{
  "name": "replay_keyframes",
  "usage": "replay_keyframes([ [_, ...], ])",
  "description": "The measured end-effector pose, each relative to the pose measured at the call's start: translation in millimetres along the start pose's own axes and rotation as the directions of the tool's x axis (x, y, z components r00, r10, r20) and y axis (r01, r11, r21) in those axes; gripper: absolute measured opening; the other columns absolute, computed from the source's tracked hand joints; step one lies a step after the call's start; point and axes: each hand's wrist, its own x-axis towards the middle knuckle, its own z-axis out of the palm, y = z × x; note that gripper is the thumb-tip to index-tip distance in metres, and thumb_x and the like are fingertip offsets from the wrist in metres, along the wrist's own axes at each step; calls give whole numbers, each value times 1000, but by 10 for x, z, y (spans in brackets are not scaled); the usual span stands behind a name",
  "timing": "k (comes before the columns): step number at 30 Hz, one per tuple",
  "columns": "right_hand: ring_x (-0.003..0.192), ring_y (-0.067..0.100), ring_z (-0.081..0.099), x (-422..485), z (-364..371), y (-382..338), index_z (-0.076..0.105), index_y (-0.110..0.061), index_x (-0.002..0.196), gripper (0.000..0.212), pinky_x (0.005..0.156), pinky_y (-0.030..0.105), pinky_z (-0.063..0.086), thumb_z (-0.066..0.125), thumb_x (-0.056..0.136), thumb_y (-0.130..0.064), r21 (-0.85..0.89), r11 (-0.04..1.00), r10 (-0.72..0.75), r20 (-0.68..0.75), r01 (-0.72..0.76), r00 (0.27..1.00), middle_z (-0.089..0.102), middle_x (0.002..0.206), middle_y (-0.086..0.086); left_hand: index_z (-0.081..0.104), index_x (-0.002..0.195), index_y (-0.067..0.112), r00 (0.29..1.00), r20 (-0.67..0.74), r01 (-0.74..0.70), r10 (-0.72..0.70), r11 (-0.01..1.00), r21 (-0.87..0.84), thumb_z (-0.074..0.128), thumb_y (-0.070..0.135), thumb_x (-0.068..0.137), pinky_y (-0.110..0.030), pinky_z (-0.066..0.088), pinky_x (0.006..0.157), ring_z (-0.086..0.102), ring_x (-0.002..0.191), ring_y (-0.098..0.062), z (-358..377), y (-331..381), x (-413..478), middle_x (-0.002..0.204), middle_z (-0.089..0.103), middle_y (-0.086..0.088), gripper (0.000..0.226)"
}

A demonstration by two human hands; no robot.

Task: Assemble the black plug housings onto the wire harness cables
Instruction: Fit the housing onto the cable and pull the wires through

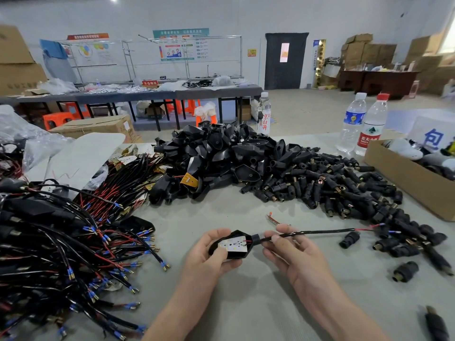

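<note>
Head view: lower centre of frame, both hands working just above the table (246, 303).
Left hand (209, 254): clenched around a black plug housing (234, 243), open face up, a white board seated inside.
Right hand (293, 252): pinching the cable (320, 233) just beside the housing neck.
Cable axis: runs from the housing toward the right of frame, nearly level, ending in red and blue leads.
Seating: cable appears fully through the neck, though the fingers hide part of the joint.
Next part: loose connectors (332, 188) lie right of the cable's free end; the right hand is nearer.
Finished stock: harness bundle (61, 242) at left.
</note>
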Motion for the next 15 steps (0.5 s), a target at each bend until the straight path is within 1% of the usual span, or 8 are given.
replay_keyframes([
  [2,80,24,73,15,4,-33,65,-6,105,14,67,29,61,56,97,-14,49,999,15,-49,-12,999,75,98,14,67,104,8,997,-67,-34,37,999,42,47,-8,95,-27,58,67,73,88,-22,-27,26,12,97,76,-7,28],
  [5,76,25,71,30,-3,-73,67,-6,106,36,63,31,60,42,104,-32,87,996,44,-97,-36,994,74,97,15,69,98,10,975,-198,-75,99,989,128,43,-6,94,-24,56,58,71,74,-15,-122,79,42,88,76,-4,30],
  [7,69,22,67,29,-22,-80,69,-6,106,39,58,29,59,40,106,-32,90,996,14,-136,-1,991,69,89,12,69,94,12,950,-275,-94,150,974,205,43,-4,93,-22,54,54,69,68,-11,-203,109,65,83,75,-5,31],
  [9,63,18,63,32,-54,-76,71,-8,106,34,55,27,58,42,105,-27,61,997,-31,-189,44,981,62,85,9,69,91,14,918,-348,-100,189,961,257,44,-1,93,-20,52,53,65,64,-7,-279,131,86,80,74,-6,29],
  [10,62,17,64,33,-68,-76,71,-9,107,31,55,26,58,45,105,-24,46,997,-53,-205,63,977,62,84,8,69,90,15,904,-379,-97,198,958,271,45,0,92,-21,51,53,64,63,-8,-308,138,98,80,73,-6,29],
  [13,65,15,68,31,-80,-85,69,-12,109,22,56,26,59,51,102,-23,23,994,-102,-217,109,971,69,85,6,69,90,15,881,-430,-79,199,957,280,45,3,93,-28,50,57,63,68,-18,-355,149,110,82,72,-8,28],
  [14,66,15,70,29,-82,-88,68,-12,109,20,56,26,59,53,101,-23,21,992,-116,-225,124,968,72,87,6,69,90,15,877,-437,-77,200,956,283,45,3,93,-27,50,56,63,68,-19,-352,152,105,82,72,-8,27],
  [15,67,16,71,27,-87,-93,67,-13,108,19,56,25,59,54,100,-25,19,990,-130,-234,138,964,75,89,6,69,89,15,873,-442,-78,205,954,288,45,2,92,-24,49,55,62,66,-15,-349,154,97,81,71,-7,27],
])
